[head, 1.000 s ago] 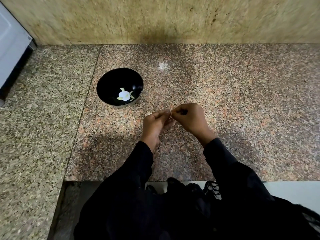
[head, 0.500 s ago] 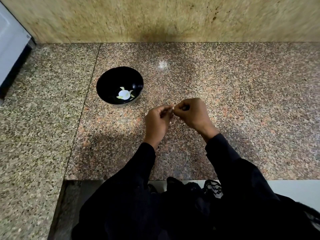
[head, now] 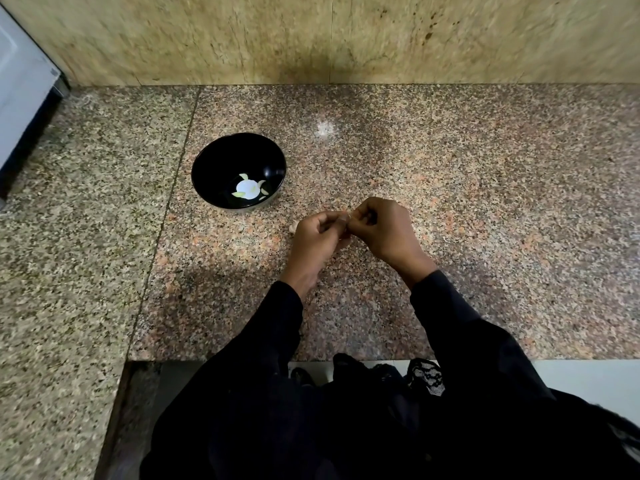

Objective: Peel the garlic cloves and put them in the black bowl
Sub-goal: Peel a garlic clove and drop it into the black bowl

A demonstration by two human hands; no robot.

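Both hands meet above a speckled granite counter (head: 450,188), polished enough to throw back a small white glint of light. The left hand (head: 317,237) and the right hand (head: 386,228) have their fingers curled inward, fingertips pressed together at one spot, pinching a garlic clove (head: 347,216) between them. Only a pale sliver of the clove shows between the fingertips; its shape and whether skin remains on it cannot be told. A small pale scrap (head: 293,229) peeks out just past the left hand's knuckles; what it is cannot be made out.

The bowl (head: 207,161) sits on the counter to the left of the hands and farther back, near them but not touching. It is round, glossy and black, with a smooth rim and a thin sheen along its inner wall. At its bottom lie pale pieces (head: 248,189): one flat, whitish, roundish shape with a few small yellow-green slivers around its edge.

The counter is two slabs, a pinkish-brown one under the hands and a greyer, coarser-grained one on the left, joined by a thin dark seam. Behind them rises a mottled tan stone wall (head: 346,36). A flat white appliance (head: 20,95) with a dark base stands at the far left. Loose, matte black sleeves (head: 446,317) cover both forearms.
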